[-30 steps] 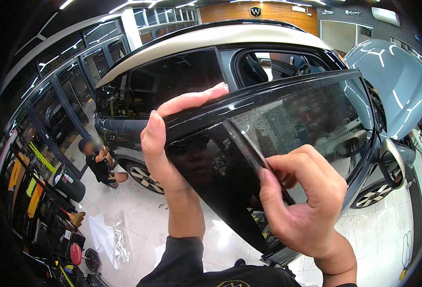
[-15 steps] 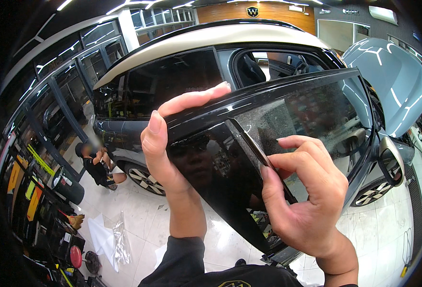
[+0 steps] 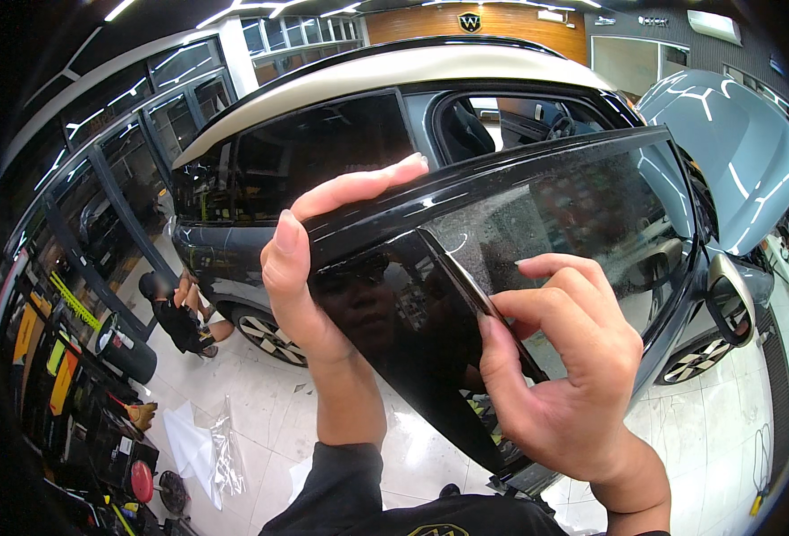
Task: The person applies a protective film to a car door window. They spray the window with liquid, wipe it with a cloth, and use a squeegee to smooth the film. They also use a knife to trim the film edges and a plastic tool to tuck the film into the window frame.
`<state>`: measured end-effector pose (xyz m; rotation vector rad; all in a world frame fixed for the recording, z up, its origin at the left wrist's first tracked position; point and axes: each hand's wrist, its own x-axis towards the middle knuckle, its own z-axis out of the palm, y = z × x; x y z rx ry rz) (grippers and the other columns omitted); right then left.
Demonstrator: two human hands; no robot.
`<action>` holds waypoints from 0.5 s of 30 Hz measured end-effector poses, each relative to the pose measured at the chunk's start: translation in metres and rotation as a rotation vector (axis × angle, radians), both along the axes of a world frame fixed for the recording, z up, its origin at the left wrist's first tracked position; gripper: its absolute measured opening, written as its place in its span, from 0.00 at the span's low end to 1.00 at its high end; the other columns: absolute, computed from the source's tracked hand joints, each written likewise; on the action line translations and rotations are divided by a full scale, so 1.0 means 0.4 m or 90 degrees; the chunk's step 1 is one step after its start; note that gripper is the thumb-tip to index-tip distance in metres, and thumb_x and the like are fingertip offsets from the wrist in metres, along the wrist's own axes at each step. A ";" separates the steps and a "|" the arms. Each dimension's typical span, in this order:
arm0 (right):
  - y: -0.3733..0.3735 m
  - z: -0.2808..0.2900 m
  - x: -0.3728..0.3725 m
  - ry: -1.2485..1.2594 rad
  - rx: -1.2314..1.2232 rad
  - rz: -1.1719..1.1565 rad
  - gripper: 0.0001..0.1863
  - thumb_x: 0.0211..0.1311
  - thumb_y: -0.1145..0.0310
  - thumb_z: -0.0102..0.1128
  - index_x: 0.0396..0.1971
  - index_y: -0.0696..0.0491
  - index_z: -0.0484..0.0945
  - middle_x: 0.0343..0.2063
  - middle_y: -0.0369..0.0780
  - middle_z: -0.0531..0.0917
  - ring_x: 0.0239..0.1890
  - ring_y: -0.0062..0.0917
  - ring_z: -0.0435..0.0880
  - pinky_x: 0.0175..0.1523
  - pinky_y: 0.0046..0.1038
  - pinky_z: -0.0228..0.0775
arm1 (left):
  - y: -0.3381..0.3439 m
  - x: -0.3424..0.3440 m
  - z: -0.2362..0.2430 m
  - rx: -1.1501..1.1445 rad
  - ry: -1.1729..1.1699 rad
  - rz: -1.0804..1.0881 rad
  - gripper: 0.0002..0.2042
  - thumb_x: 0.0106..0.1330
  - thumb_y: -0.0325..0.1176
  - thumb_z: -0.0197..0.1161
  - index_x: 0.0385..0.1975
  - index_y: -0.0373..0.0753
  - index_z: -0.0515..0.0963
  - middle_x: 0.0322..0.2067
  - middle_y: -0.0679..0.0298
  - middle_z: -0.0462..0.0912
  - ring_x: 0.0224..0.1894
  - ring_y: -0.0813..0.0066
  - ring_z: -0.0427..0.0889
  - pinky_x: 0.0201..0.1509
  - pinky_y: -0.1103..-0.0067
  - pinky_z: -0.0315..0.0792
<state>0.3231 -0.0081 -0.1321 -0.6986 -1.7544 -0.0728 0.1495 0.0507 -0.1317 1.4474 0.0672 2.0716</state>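
Observation:
An open car door (image 3: 511, 174) with a glossy black window frame stands in front of me. My left hand (image 3: 310, 255) wraps round the frame's upper corner, thumb raised on the near side and a finger along the top edge. With thumb and index finger, my right hand (image 3: 564, 357) pinches a thin black trim strip (image 3: 459, 277) running between the dark pillar panel (image 3: 394, 313) and the window glass (image 3: 582, 214). The strip's upper end looks slightly raised off the panel. Droplets or haze speckle the glass. Fingers behind the frame are hidden.
Behind the door stands the grey car with a cream roof (image 3: 341, 76) and a raised hood (image 3: 725, 152). A side mirror (image 3: 731, 299) juts out at right. Another person (image 3: 180, 313) squats by the rear wheel. Plastic film (image 3: 226, 456) and a red stool (image 3: 142, 481) are at lower left.
My right hand has shifted slightly left with the strip between its fingers. My left hand keeps its hold on the frame. The squatting person's arms have moved.

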 end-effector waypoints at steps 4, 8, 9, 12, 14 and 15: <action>0.001 0.000 0.002 -0.002 -0.002 -0.003 0.06 0.46 0.83 0.64 0.27 0.60 0.81 0.19 0.40 0.77 0.29 0.31 0.81 0.50 0.33 0.74 | 0.001 -0.002 -0.003 0.009 0.016 -0.002 0.30 0.73 0.51 0.44 0.46 0.24 0.78 0.47 0.36 0.81 0.50 0.51 0.84 0.59 0.63 0.78; -0.003 0.002 0.000 -0.002 -0.004 0.002 0.06 0.46 0.83 0.64 0.27 0.60 0.81 0.19 0.40 0.77 0.29 0.31 0.81 0.50 0.33 0.74 | -0.004 -0.005 -0.001 0.009 0.018 -0.002 0.29 0.72 0.51 0.44 0.46 0.24 0.78 0.47 0.36 0.81 0.50 0.51 0.84 0.59 0.63 0.77; -0.002 0.002 0.000 -0.007 -0.003 0.000 0.06 0.46 0.83 0.64 0.27 0.60 0.81 0.19 0.40 0.77 0.29 0.31 0.81 0.50 0.33 0.74 | -0.004 -0.003 0.000 0.006 0.017 0.003 0.29 0.72 0.51 0.44 0.46 0.24 0.78 0.47 0.36 0.81 0.50 0.51 0.84 0.59 0.62 0.77; -0.002 -0.002 -0.004 0.011 -0.014 -0.002 0.06 0.46 0.83 0.64 0.27 0.60 0.81 0.19 0.40 0.77 0.29 0.31 0.81 0.50 0.34 0.74 | -0.005 0.000 0.001 0.002 0.013 0.011 0.29 0.72 0.50 0.45 0.46 0.24 0.78 0.47 0.36 0.81 0.50 0.50 0.84 0.59 0.62 0.77; 0.001 -0.003 -0.004 0.004 0.000 -0.004 0.06 0.46 0.83 0.65 0.27 0.60 0.81 0.19 0.40 0.77 0.30 0.31 0.80 0.50 0.33 0.74 | -0.002 -0.002 -0.002 0.004 0.010 0.002 0.29 0.71 0.50 0.45 0.46 0.24 0.78 0.47 0.35 0.81 0.50 0.50 0.84 0.59 0.62 0.77; 0.003 -0.002 -0.004 0.002 0.007 -0.005 0.06 0.46 0.83 0.65 0.27 0.60 0.81 0.19 0.40 0.77 0.30 0.31 0.80 0.49 0.33 0.73 | -0.005 0.000 0.000 -0.004 0.005 0.000 0.29 0.71 0.50 0.45 0.46 0.24 0.78 0.47 0.35 0.81 0.50 0.50 0.84 0.59 0.62 0.77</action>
